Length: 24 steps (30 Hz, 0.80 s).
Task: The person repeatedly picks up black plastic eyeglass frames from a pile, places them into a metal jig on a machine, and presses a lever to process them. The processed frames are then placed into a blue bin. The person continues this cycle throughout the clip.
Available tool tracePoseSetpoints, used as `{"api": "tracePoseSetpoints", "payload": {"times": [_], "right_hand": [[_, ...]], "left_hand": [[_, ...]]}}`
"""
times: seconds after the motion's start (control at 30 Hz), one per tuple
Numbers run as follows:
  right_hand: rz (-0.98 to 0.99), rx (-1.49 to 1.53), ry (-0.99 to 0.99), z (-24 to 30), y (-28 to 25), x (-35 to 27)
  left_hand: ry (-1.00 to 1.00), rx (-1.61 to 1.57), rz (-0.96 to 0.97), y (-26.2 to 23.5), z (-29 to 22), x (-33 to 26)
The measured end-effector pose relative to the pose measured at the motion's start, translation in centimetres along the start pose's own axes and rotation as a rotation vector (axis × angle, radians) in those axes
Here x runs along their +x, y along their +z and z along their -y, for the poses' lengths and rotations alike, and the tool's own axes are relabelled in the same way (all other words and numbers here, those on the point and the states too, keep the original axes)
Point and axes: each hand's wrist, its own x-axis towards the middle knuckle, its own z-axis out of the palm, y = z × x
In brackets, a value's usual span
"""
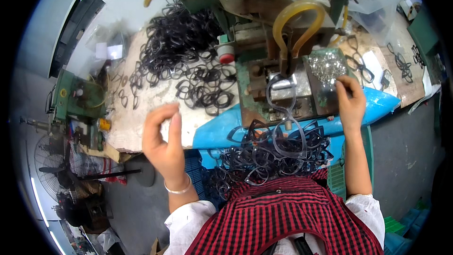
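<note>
My left hand (163,141) hovers over the near left of the table, loosely curved, with a gap between thumb and fingers and nothing seen in it. My right hand (351,101) is at the right edge of a tray of small shiny metal parts (326,66). Its thumb and fingertips come together; what they pinch is too small to make out. Between my hands, a dark translucent eyeglass frame (302,137) has one rim under the head of a bench press (287,61). Its other rim hangs toward me over a heap of similar frames (255,160) at my lap.
A big pile of black eyeglass frames (177,42) covers the back left of the table (141,130). Blue plastic sheeting (217,127) lines the front edge. The press has a red button (226,58) and a yellow hose loop (302,7). A fan (52,160) stands left.
</note>
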Motion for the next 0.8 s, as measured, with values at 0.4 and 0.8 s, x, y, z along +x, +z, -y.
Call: {"api": "tracePoseSetpoints", "payload": {"times": [0.4, 0.8], "right_hand": [[-0.181, -0.117, 0.007, -2.7, -3.6, -2.8], [0.194, 0.497, 0.000, 9.1, 3.1, 1.9]], "left_hand": [[-0.018, 0.423, 0.385, 4.1, 17.1, -0.1], [0.118, -0.269, -0.035, 6.7, 3.8, 3.5]]}}
